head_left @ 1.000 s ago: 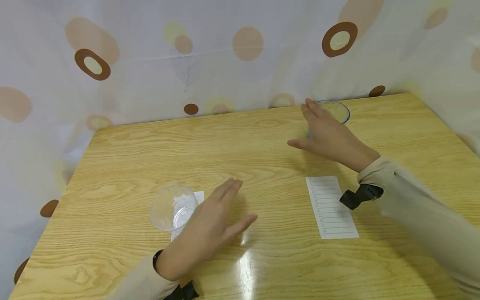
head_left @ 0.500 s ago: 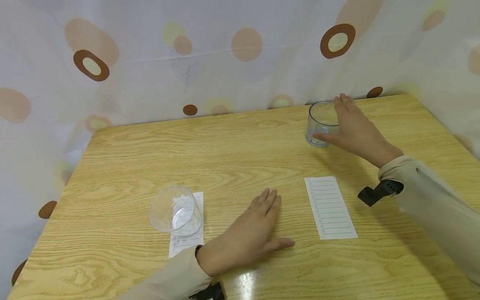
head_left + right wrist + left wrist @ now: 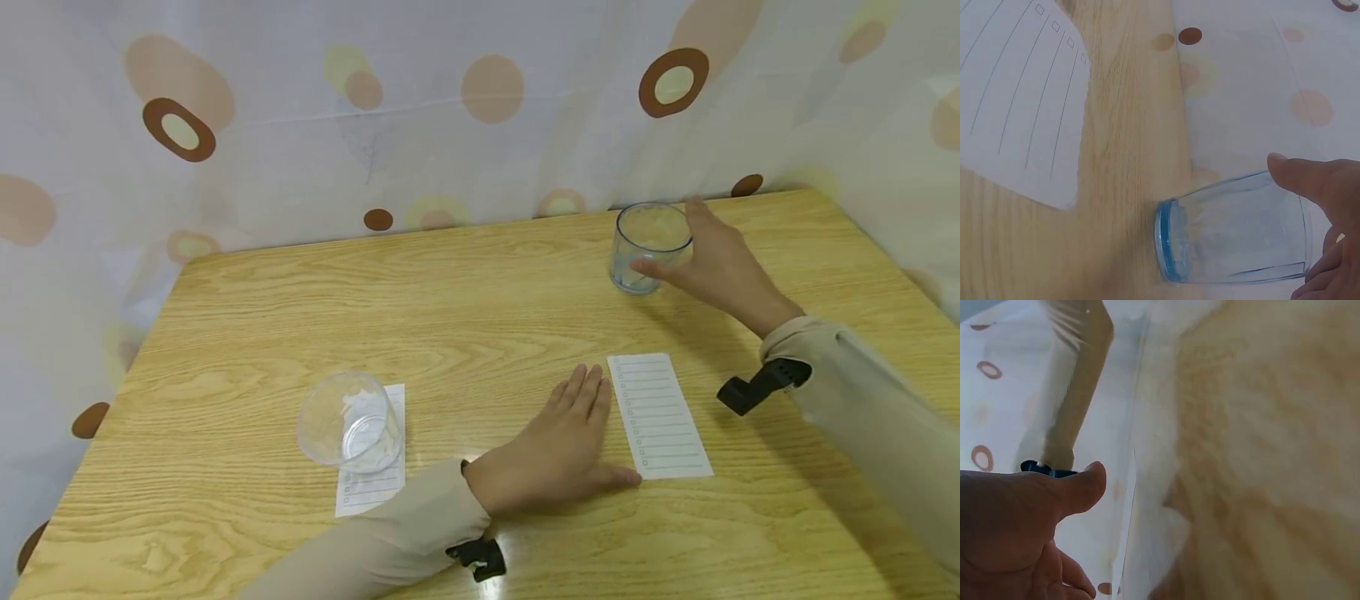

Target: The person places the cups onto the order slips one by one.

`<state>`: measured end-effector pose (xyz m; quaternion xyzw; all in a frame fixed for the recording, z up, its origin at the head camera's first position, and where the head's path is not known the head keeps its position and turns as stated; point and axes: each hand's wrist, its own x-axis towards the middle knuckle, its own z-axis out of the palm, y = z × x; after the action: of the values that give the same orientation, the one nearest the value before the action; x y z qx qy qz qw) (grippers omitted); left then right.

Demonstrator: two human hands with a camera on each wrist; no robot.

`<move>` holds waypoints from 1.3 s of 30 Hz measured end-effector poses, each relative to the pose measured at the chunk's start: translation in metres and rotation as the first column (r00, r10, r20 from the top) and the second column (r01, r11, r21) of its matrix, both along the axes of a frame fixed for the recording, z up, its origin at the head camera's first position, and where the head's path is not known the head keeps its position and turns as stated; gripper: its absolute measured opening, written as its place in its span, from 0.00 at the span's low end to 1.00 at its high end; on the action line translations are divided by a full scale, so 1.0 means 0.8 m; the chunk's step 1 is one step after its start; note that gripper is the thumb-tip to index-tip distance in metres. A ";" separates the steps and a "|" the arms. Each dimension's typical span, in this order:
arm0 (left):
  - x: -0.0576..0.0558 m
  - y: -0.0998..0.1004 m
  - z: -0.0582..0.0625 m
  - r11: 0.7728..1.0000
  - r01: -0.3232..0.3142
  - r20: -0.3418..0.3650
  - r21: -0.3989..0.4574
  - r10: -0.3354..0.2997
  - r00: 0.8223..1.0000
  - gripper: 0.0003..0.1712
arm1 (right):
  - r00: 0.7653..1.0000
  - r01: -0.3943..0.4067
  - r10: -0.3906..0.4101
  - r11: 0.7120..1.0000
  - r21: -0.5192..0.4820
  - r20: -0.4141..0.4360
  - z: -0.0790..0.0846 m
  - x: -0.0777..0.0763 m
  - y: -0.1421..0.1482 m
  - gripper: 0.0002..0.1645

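My right hand [image 3: 723, 262] is at a clear glass with a bluish base [image 3: 632, 250] that stands upright at the back right. The thumb lies across its near side and the fingers curl round the right side, partly hidden. In the right wrist view the thumb tip and fingers are on opposite sides of the glass [image 3: 1241, 234], near its rim. My left hand [image 3: 558, 446] is low over the table, fingers straight, thumb spread. Its fingertips and thumb are right at the left edge of a lined checklist sheet [image 3: 660, 417].
At the left, a second clear glass [image 3: 375, 450] stands on another checklist sheet [image 3: 367, 496]. Both are on a wood-grain table [image 3: 450, 308]. A white curtain with brown and peach dots [image 3: 420, 108] hangs behind the table's far edge.
My left hand has swept right, from beside the left glass to the right-hand sheet. My right hand has moved right and its fingers have come round the far glass, which stays in place.
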<state>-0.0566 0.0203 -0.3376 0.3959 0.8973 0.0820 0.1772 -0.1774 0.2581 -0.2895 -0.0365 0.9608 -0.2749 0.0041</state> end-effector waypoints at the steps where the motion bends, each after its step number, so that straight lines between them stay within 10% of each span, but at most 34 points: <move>1: 0.000 0.003 -0.001 1.000 0.008 -0.002 -0.011 -0.008 1.000 0.55 | 1.000 0.008 -0.008 1.000 -0.007 -0.004 -0.002 -0.001 0.000 0.69; 39: -0.009 0.026 -0.013 0.983 -0.001 -0.055 -0.183 -0.009 0.998 0.52 | 0.985 0.108 -0.148 0.935 -0.338 -0.092 -0.047 -0.003 -0.001 0.62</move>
<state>-0.0641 0.0410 -0.3477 0.3821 0.9047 -0.0120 0.1878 -0.1797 0.2574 -0.3275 0.0101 0.8997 -0.4296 -0.0760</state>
